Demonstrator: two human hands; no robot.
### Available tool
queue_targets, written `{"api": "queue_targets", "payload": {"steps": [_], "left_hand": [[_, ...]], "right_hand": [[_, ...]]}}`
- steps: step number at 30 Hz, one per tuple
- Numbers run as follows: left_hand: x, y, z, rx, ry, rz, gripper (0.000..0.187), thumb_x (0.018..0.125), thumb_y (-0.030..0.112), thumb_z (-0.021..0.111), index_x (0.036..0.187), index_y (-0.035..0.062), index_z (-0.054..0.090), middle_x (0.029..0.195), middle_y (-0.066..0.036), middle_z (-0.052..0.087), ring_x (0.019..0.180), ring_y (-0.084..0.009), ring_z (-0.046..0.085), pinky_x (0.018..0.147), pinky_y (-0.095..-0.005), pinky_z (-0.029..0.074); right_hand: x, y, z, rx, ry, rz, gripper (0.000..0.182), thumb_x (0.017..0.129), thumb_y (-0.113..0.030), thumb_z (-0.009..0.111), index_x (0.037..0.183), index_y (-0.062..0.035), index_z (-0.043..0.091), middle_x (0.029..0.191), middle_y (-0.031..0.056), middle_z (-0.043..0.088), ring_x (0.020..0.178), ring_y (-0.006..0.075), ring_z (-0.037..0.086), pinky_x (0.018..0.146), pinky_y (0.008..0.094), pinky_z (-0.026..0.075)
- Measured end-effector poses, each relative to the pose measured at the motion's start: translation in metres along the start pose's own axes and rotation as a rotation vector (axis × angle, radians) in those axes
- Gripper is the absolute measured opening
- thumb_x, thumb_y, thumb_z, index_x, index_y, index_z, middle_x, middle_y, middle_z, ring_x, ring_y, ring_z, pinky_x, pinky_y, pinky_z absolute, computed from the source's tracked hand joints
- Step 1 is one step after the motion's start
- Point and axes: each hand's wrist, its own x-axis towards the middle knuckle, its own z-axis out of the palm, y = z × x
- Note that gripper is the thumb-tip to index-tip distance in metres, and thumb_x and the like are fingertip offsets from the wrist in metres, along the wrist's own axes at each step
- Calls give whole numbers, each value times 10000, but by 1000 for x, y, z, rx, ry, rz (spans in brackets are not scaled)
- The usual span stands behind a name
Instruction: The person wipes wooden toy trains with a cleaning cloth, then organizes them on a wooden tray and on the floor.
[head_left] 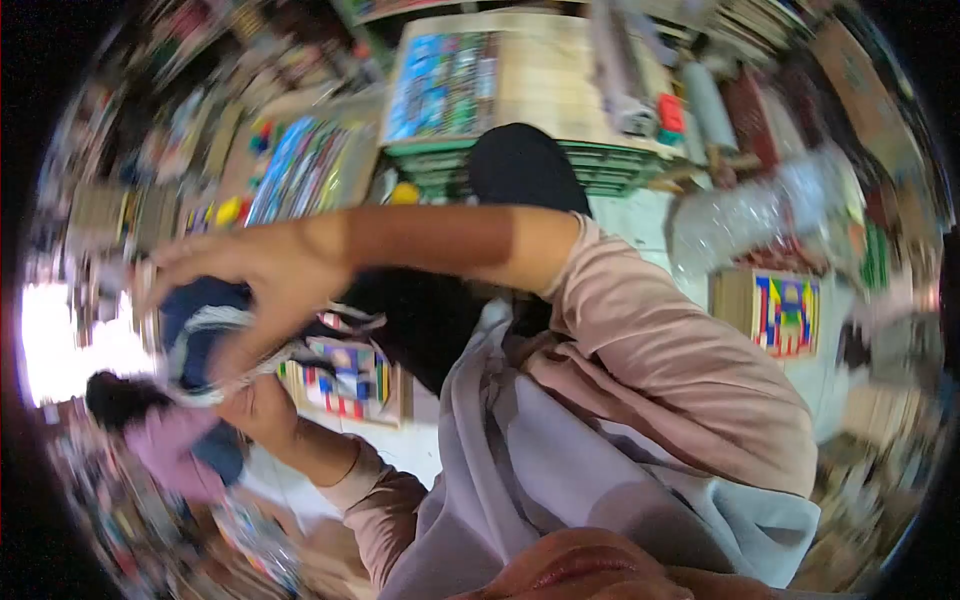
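Note:
My right hand (265,275) reaches across to the left with its fingers stretched out and its thumb apart, over a dark blue thing (205,300). That thing has a whitish cord or trim (185,350) along it; blur hides its exact kind. Below, my left hand (240,385) is by the lower end of the whitish trim, its fingers smeared by motion. Whether it grips the trim cannot be made out. Behind my forearms, a wooden box with coloured blocks (345,380) lies on the floor.
A green crate (430,170) carries packs with colourful covers (445,85). Another box of coloured blocks (787,310) stands on the white tiled floor (640,225) at right, near clear plastic wrap (735,220). A person in pink (175,450) is at the left. Crowded stacks surround the area.

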Motion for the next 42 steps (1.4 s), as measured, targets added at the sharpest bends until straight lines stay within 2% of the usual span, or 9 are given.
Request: {"api": "queue_targets", "payload": {"steps": [5, 7, 9, 16, 31, 36, 38, 40, 42], "left_hand": [[92, 19, 86, 558, -1139, 523, 372, 705, 151, 707, 1028, 8, 589, 1022, -139, 608, 954, -208, 569, 836, -339, 433], [144, -18, 141, 158, -1613, 217, 473, 709, 198, 694, 1121, 19, 548, 1098, -105, 584, 1049, -200, 529, 917, -325, 374], [153, -26, 231, 14, -1622, -93, 493, 723, 239, 686, 1149, 41, 538, 1118, -108, 572, 1076, -201, 518, 916, -340, 383], [37, -108, 474, 208, -1667, 446, 592, 712, 261, 676, 1207, 14, 466, 1162, -183, 530, 1069, -306, 519, 945, -358, 383], [-27, -127, 579, 148, -1362, 624, 853, 596, 269, 744, 1242, -106, 333, 1156, -262, 472, 1119, -357, 445, 965, -372, 362], [-49, -35, 516, -352, -1695, -327, 511, 776, 244, 608, 1235, 88, 445, 1181, -128, 509, 1080, -244, 492, 947, -359, 370], [-107, -74, 509, -655, -1578, -309, 265, 812, 170, 519, 1054, 80, 583, 1199, -127, 500, 1134, -225, 428, 984, -352, 307], [-91, -42, 474, -890, -1336, -773, 185, 738, 229, 590, 771, 47, 605, 718, -35, 567, 634, -136, 502, 592, -301, 427], [-80, -22, 445, -1011, -936, -360, 283, 742, 289, 638, 798, 28, 544, 711, -42, 539, 659, -138, 497, 592, -305, 419]], "right_hand": [[-113, -68, -92, -63, 218, 289, 451, 656, -199, 718, 1060, -41, 592, 1064, 139, 598, 1029, 276, 550, 916, 393, 393], [-146, -125, -132, -220, 171, 472, 379, 672, -46, 631, 1049, -18, 600, 1017, 113, 616, 971, 215, 573, 874, 332, 422], [-189, -183, -160, -64, 516, 542, 363, 627, -157, 681, 941, 15, 622, 971, 153, 614, 938, 239, 578, 860, 329, 438], [-311, -267, -232, -501, 1508, 505, 339, 709, -169, 645, 992, -1, 566, 931, 96, 606, 770, 169, 584, 714, 267, 467], [-401, -233, -237, -545, 1922, 407, 286, 738, -124, 654, 978, -7, 553, 865, 65, 581, 745, 147, 560, 693, 261, 458], [-348, -190, -193, -590, 1568, 400, 391, 802, -141, 582, 1143, 17, 473, 1162, 143, 487, 1045, 221, 496, 889, 336, 409], [-359, -166, -182, 277, 1224, -450, 369, 825, -171, 558, 1131, 24, 488, 1132, 136, 510, 999, 222, 517, 851, 349, 428], [-367, -125, -181, 1219, 700, -1200, 358, 847, -200, 533, 1119, 31, 503, 1101, 130, 533, 953, 224, 537, 814, 362, 446], [-351, -95, -173, 1767, 393, -1554, 356, 858, -215, 521, 1113, 34, 510, 1086, 126, 544, 930, 224, 547, 796, 369, 455]]}}
